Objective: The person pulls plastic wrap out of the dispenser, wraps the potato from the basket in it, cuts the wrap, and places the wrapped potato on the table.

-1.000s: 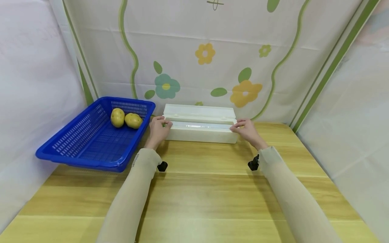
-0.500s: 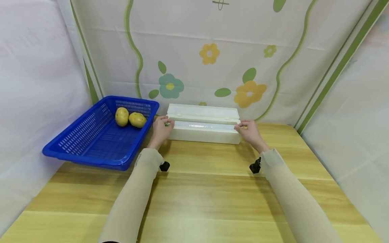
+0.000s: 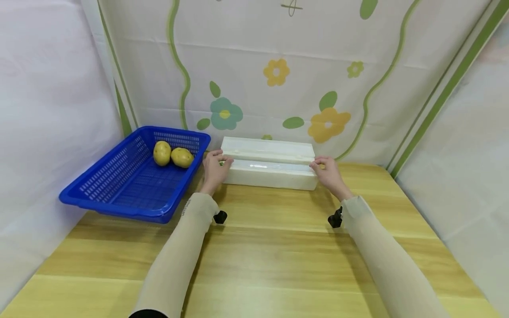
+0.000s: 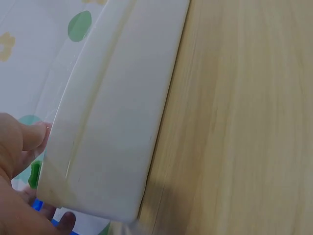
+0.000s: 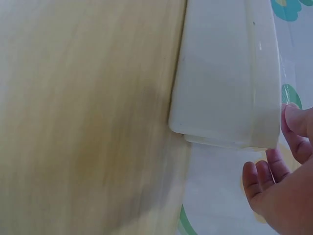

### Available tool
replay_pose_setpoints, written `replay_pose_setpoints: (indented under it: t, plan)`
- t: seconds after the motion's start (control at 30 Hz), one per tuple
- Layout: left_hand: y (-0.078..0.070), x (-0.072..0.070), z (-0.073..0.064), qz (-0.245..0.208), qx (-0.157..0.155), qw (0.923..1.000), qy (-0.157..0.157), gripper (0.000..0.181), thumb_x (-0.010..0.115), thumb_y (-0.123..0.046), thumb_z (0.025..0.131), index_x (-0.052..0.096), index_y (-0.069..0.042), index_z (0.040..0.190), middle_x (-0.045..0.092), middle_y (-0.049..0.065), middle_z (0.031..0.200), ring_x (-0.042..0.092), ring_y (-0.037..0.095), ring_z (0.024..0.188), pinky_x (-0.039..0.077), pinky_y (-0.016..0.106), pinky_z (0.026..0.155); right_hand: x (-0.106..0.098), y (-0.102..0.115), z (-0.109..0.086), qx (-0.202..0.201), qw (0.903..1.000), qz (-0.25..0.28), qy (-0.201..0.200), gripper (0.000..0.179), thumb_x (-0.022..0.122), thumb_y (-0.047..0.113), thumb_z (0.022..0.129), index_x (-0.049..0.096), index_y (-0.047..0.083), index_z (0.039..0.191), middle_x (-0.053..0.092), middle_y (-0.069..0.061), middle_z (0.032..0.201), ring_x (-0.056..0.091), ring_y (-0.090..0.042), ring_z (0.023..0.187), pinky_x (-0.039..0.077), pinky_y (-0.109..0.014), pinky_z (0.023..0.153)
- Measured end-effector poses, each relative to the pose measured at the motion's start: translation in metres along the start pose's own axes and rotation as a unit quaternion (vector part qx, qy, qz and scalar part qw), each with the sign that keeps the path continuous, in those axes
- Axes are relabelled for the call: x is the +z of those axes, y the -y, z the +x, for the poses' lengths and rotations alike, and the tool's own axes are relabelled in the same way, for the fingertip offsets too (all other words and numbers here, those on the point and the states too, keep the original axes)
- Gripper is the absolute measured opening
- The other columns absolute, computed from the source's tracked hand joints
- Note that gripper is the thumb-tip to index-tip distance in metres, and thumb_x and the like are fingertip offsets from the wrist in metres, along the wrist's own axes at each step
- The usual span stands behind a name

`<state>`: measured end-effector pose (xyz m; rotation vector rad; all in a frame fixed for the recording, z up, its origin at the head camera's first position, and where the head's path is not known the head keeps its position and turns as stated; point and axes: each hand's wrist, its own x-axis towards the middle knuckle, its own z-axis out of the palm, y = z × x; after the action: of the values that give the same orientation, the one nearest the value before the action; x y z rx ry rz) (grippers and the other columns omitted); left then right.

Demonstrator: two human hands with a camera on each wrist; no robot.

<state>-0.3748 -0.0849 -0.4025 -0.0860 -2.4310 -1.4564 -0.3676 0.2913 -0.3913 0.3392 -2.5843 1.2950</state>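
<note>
A long white cling film dispenser (image 3: 272, 176) stands at the back of the table, its lid (image 3: 268, 145) tipped up and back. Clear cling film (image 4: 68, 78) rises along its front rim in the left wrist view. At the left end, my left hand (image 3: 215, 170) pinches the film's corner between thumb and index finger. A small green piece (image 4: 34, 174) shows beside that hand at the box end. My right hand (image 3: 328, 174) pinches the film's other corner at the right end, its remaining fingers loosely bent behind the box in the right wrist view.
A blue plastic basket (image 3: 115, 210) stands on the left of the wooden table (image 3: 270, 265), with two potatoes (image 3: 162, 153) in its far corner. A flower-patterned cloth (image 3: 246, 57) hangs right behind the dispenser. White cloth walls (image 3: 51, 132) flank the table.
The lid leans a little further forward over the box than before. Both hands keep their pinch at the two ends. The whole view has shifted slightly, so things appear further right.
</note>
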Motion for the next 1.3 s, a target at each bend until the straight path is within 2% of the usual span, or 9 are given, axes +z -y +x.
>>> replay_pose_setpoints:
  t: [0.13, 0.23, 0.3, 0.5, 0.63, 0.93, 1.07, 1.17, 1.3]
  plan:
    - [-0.004, 0.004, 0.001, -0.01, 0.021, 0.9993, -0.028, 0.026, 0.064, -0.026, 0.098, 0.076, -0.003, 0.101, 0.05, 0.004, 0.137, 0.032, 0.032, 0.13, 0.024, 0.05, 0.107, -0.002, 0.001, 0.001, -0.003, 0.9999, 0.015, -0.007, 0.031, 0.052, 0.019, 0.104, 0.065, -0.01, 0.102, 0.058, -0.021, 0.108, 0.051, -0.031, 0.101, 0.043, -0.045, 0.087]
    - [-0.009, 0.006, 0.002, -0.007, 0.042, 0.9978, -0.051, 0.025, 0.063, -0.025, 0.099, 0.077, -0.004, 0.099, 0.056, 0.004, 0.13, 0.038, 0.032, 0.123, 0.021, 0.052, 0.106, -0.002, 0.002, 0.001, 0.007, 0.999, 0.042, -0.013, 0.033, 0.052, 0.022, 0.104, 0.063, -0.009, 0.1, 0.057, -0.019, 0.091, 0.048, -0.023, 0.077, 0.042, -0.033, 0.067]
    - [-0.011, 0.007, 0.003, -0.007, 0.044, 0.9973, -0.058, 0.024, 0.063, -0.024, 0.098, 0.077, -0.004, 0.099, 0.062, 0.004, 0.123, 0.045, 0.03, 0.116, 0.02, 0.052, 0.105, -0.003, 0.003, 0.001, 0.017, 0.9983, 0.054, -0.014, 0.035, 0.052, 0.023, 0.104, 0.063, -0.009, 0.1, 0.057, -0.019, 0.088, 0.045, -0.02, 0.07, 0.04, -0.029, 0.059]
    - [-0.011, 0.006, 0.001, -0.026, 0.026, 0.9976, -0.058, 0.025, 0.061, -0.027, 0.1, 0.075, -0.008, 0.106, 0.069, 0.005, 0.103, 0.052, 0.025, 0.088, 0.021, 0.05, 0.103, -0.004, 0.004, -0.001, 0.03, 0.9973, 0.066, -0.006, 0.038, 0.052, 0.026, 0.104, 0.062, -0.011, 0.106, 0.058, -0.022, 0.095, 0.045, -0.019, 0.072, 0.041, -0.027, 0.059]
    - [-0.01, 0.005, 0.002, -0.036, 0.029, 0.9978, -0.048, 0.026, 0.061, -0.03, 0.099, 0.075, -0.009, 0.108, 0.069, 0.004, 0.094, 0.051, 0.023, 0.082, 0.021, 0.052, 0.099, -0.007, 0.006, -0.002, 0.034, 0.9975, 0.06, -0.014, 0.038, 0.052, 0.026, 0.104, 0.062, -0.011, 0.107, 0.058, -0.022, 0.095, 0.045, -0.02, 0.073, 0.04, -0.027, 0.06]
    - [-0.011, 0.003, 0.005, -0.037, 0.034, 0.9975, -0.051, 0.024, 0.061, -0.029, 0.1, 0.075, -0.01, 0.107, 0.068, 0.013, 0.091, 0.052, 0.023, 0.082, 0.018, 0.054, 0.098, -0.008, 0.011, -0.001, 0.04, 0.9968, 0.066, -0.018, 0.039, 0.052, 0.029, 0.103, 0.06, -0.009, 0.108, 0.057, -0.024, 0.101, 0.046, -0.022, 0.078, 0.041, -0.028, 0.062]
    - [-0.014, 0.005, 0.008, -0.034, 0.034, 0.9969, -0.062, 0.025, 0.06, -0.028, 0.1, 0.074, -0.009, 0.108, 0.069, 0.01, 0.093, 0.053, 0.023, 0.084, 0.019, 0.053, 0.101, -0.009, 0.014, 0.002, 0.041, 0.9958, 0.077, -0.029, 0.039, 0.052, 0.028, 0.104, 0.059, -0.01, 0.109, 0.056, -0.027, 0.103, 0.05, -0.027, 0.083, 0.042, -0.027, 0.064]
    - [-0.018, 0.008, 0.012, -0.029, 0.039, 0.9957, -0.079, 0.025, 0.06, -0.029, 0.1, 0.074, -0.009, 0.109, 0.069, 0.006, 0.095, 0.056, 0.023, 0.088, 0.027, 0.048, 0.102, -0.011, 0.017, 0.005, 0.044, 0.9945, 0.088, -0.034, 0.04, 0.052, 0.027, 0.104, 0.058, -0.012, 0.11, 0.056, -0.027, 0.102, 0.051, -0.032, 0.086, 0.042, -0.026, 0.063]
    - [-0.025, 0.008, 0.015, -0.043, 0.05, 0.993, -0.099, 0.025, 0.061, -0.025, 0.1, 0.074, -0.005, 0.106, 0.069, 0.007, 0.095, 0.059, 0.024, 0.087, 0.041, 0.043, 0.09, -0.013, 0.021, 0.008, 0.05, 0.9924, 0.106, -0.037, 0.037, 0.053, 0.025, 0.103, 0.058, -0.011, 0.11, 0.057, -0.025, 0.098, 0.053, -0.031, 0.084, 0.043, -0.025, 0.06]
